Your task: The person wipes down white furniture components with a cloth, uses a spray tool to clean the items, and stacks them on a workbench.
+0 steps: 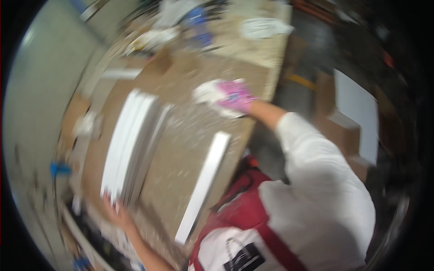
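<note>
At the far right part of the worktable, my right hand (236, 95) wears a pink glove and is closed on a crumpled white cloth (209, 93), pressed against the brown tabletop. My bare left hand (118, 213) touches the near end of a stack of long white strips (129, 142), its fingers apart. The strips lie side by side, with more showing beneath or next to them on the right. A single white strip (203, 187) lies apart, closer to my body. Motion smears the picture, so the strips' material is unclear.
Pale flecks are scattered over the brown tabletop (181, 144). Crumpled white material (88, 125) lies left of the stack. Blue items (197, 25) and papers (264, 28) clutter the far end. Cardboard boxes with a white panel (355, 108) stand right of the table. A wall (40, 104) borders the left.
</note>
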{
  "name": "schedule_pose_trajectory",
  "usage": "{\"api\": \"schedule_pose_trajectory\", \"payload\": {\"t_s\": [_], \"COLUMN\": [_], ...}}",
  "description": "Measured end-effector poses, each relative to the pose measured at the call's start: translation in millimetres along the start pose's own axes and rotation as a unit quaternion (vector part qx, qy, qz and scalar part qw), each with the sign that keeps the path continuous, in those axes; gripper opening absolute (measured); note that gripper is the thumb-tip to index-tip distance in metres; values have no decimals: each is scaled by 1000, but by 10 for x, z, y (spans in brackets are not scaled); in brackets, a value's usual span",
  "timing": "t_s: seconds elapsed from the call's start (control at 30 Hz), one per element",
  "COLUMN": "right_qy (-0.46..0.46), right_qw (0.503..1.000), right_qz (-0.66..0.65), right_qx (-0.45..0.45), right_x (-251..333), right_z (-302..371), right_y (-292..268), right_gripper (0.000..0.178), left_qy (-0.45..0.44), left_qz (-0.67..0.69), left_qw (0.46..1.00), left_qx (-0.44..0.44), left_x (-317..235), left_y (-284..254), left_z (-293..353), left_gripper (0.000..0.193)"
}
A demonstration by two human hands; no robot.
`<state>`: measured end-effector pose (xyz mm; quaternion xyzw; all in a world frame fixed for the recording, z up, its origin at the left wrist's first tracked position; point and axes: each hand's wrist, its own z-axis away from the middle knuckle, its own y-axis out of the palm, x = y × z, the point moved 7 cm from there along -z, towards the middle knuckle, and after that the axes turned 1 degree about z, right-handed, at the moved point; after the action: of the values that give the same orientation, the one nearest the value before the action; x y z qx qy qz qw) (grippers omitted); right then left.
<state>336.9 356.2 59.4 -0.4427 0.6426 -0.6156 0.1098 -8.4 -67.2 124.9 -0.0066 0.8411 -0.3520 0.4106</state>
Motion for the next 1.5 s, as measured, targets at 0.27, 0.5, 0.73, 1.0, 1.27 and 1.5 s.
{"api": "schedule_pose_trajectory", "payload": {"t_s": [0.27, 0.5, 0.73, 1.0, 1.27, 1.5], "right_qy": [-8, -3, 107, -20, -118, 165], "right_qw": [974, 997, 933, 966, 987, 751], "right_qz": [224, 76, -319, -227, 103, -628], "right_qx": [33, -30, -124, -122, 24, 119], "right_x": [81, -311, -1003, -310, -165, 7], "right_z": [64, 109, 12, -306, -290, -837], "right_y": [323, 554, 559, 55, 883, 552], "right_gripper": [70, 48, 32, 54, 71, 44], "left_qy": [68, 80, 173, -33, -64, -231], "left_qz": [-269, -260, -358, -268, -188, 66], "left_qw": [953, 953, 915, 962, 978, 962], "left_qx": [125, 131, 60, -41, -61, -127], "left_x": [-32, -125, -81, 655, 609, 752], "left_y": [201, 198, 299, -402, -415, -387], "left_z": [-593, -604, -60, 309, 261, 470], "left_gripper": [54, 57, 56, 54, 51, 49]}}
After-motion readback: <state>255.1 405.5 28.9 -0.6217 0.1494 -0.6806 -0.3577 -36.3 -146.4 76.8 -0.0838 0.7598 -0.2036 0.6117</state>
